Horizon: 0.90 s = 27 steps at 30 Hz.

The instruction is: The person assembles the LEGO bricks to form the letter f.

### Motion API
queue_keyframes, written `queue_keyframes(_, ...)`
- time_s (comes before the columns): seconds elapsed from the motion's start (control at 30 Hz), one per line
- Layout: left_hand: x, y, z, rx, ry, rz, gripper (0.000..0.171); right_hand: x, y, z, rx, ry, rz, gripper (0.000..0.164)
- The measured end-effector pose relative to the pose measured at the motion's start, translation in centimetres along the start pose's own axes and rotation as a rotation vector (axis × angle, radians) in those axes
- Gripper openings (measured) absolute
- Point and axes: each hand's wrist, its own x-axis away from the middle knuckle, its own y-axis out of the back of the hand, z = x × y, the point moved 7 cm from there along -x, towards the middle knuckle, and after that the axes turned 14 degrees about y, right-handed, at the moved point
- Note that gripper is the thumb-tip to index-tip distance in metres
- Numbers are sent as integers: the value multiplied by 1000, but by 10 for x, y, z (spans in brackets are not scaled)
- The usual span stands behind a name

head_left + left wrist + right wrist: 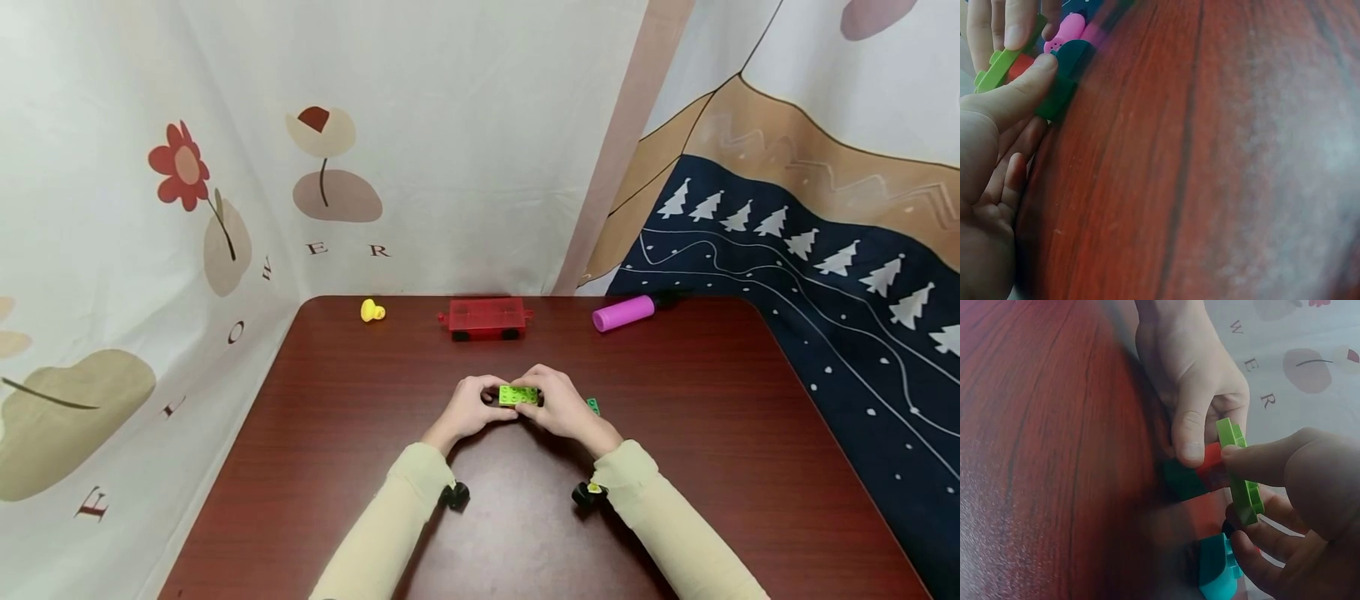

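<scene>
Over the middle of the table my two hands meet at a lime green toy brick (pixel 517 395) with studs on top. My right hand (pixel 561 406) pinches this brick between thumb and fingers. Below it, my left hand (pixel 471 407) grips a red block (pixel 1211 464), thumb pressed on its side. Under the red block shows a dark green block (pixel 1184 481), low over the tabletop. The lime brick lies right against the red one. Near the right hand's fingers, a teal curved brick (pixel 1216 569) rests on the table; the head view shows only its green studded end (pixel 593 406).
Along the far edge of the brown table (pixel 360 500) stand a yellow knob-shaped piece (pixel 372 311), a red wagon base (pixel 487 317) with black wheels, and a pink cylinder (pixel 624 313) with a dark end. Printed curtains (pixel 465 125) hang behind and at the sides.
</scene>
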Motion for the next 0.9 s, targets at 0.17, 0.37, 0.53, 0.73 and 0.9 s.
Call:
queue_keyframes(0.17, 0, 0, -1, -3, 3, -1, 40, -3, -2, -1, 16, 9, 35, 31)
queue_keyframes(0.37, -1, 0, 0, -14, -4, -10, 40, -4, -3, 2, 29, 36, 48, 30)
queue_keyframes(0.53, -1, -1, 0, -19, -5, -9, 40, -2, -4, 3, 32, 51, 36, 30)
queue_keyframes(0.73, 0, 0, -2, -18, -3, -4, 41, -1, -4, 4, 47, 62, 9, 30)
queue_keyframes(0.9, 0, 0, -3, -37, -21, -10, 40, -1, -3, 3, 47, 36, 1, 31)
